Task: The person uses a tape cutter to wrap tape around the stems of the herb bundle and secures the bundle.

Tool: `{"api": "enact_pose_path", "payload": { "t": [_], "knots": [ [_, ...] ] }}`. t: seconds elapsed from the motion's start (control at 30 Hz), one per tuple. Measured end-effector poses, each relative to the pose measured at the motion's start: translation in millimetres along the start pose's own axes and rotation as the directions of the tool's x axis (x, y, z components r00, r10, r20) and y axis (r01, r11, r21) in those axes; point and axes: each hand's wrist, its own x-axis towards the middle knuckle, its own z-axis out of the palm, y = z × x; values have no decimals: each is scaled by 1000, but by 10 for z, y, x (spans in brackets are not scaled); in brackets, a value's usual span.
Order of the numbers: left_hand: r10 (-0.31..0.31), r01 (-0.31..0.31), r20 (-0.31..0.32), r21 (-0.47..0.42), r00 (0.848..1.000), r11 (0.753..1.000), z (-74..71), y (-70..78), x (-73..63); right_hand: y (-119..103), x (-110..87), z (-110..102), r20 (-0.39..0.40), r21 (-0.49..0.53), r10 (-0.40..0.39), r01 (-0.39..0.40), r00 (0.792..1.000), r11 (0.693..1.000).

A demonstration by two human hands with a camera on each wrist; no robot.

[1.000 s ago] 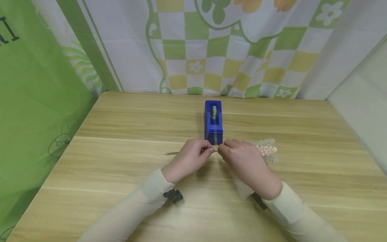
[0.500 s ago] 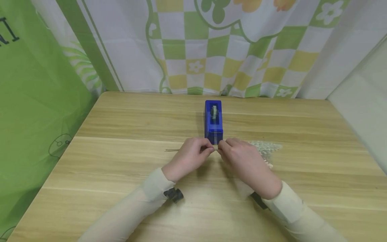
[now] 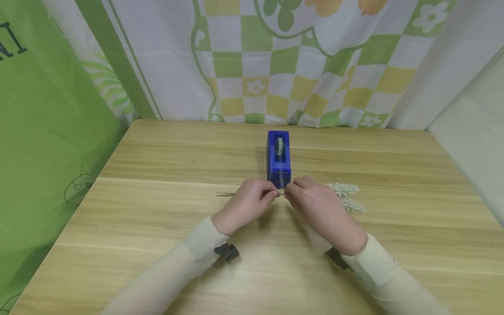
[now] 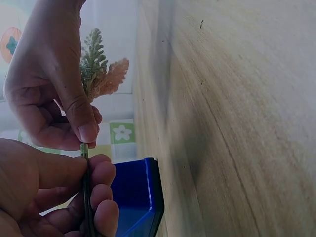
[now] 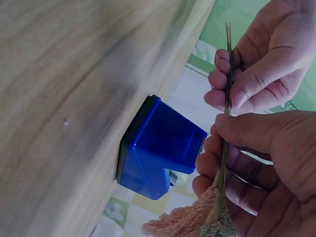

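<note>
Both hands hold a small bunch of dried-looking flowers (image 3: 343,189) lengthwise in front of a blue tape dispenser (image 3: 280,166). My left hand (image 3: 248,200) pinches the thin brown stems (image 4: 87,197), whose free ends stick out to its left. Close beside it, my right hand (image 3: 323,212) pinches the stems nearer the heads. In the right wrist view, peach heads (image 5: 180,219) and grey-green heads (image 5: 217,224) spread below the right hand's fingers. A pale, slightly shiny band (image 4: 84,147) circles the stems between the hands; it looks like tape.
The dispenser, with a roll of clear tape (image 3: 279,146), stands just beyond the fingertips on a wooden table (image 3: 189,153). A checked, flowered curtain (image 3: 256,65) hangs behind the table, and green cloth (image 3: 47,131) hangs at the left.
The bunch has turned about its stems: peach heads showed on top earlier, while pale green ones show now. Both hands stay in nearly the same place.
</note>
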Motion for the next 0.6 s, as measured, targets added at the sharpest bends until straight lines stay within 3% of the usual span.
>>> {"api": "enact_pose_path", "payload": {
  "t": [0.17,0.6],
  "knots": [
    [-13,13,9,-12,1000,1000,-1,-3,7,-3,12,12,4,-20,2,-2,1000,1000],
    [-1,1,-46,4,999,1000,10,-23,33,-27,45,-16,49,-51,13,-11,999,999]
  ]
}}
